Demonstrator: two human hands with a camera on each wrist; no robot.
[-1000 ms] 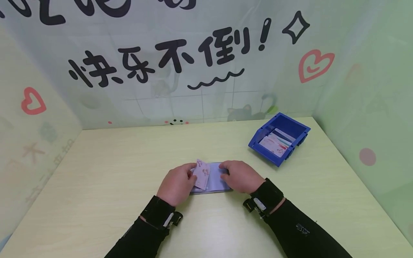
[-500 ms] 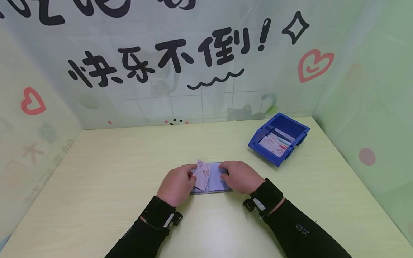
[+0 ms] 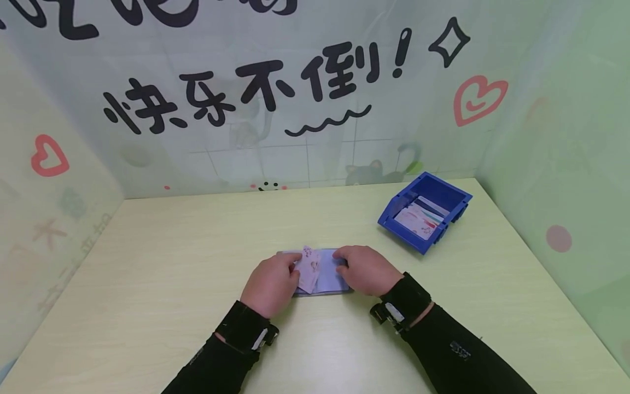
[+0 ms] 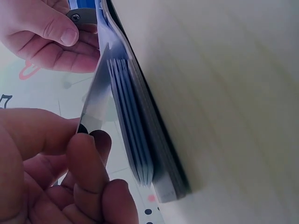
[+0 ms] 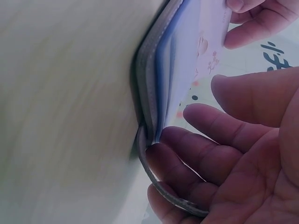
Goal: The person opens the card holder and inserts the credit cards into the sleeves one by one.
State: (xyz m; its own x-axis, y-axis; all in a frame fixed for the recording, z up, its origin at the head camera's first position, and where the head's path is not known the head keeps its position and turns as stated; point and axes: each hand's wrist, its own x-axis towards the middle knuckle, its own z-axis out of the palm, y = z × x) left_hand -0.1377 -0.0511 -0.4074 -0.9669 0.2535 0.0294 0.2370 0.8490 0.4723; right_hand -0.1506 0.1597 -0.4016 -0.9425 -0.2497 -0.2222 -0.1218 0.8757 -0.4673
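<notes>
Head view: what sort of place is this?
Likely a small tabletop recording booth: printed backdrop panels stand on three sides of a pale table, and the person wears black wristbands with small devices.

Left arm (image 3: 216, 365) and right arm (image 3: 460, 342), black-sleeved, extended forward and angled inward — left hand (image 3: 270, 282) set in a pinch of thumb and fingertips; right hand (image 3: 368, 269) near it, well apart from pinching, fingers loosely bent, thumb standing clear of them.

A pink flowered card (image 3: 309, 268), pinched in the left hand (image 3: 270, 282), slants over a lavender-paged card holder (image 3: 331, 273) lying open.
</notes>
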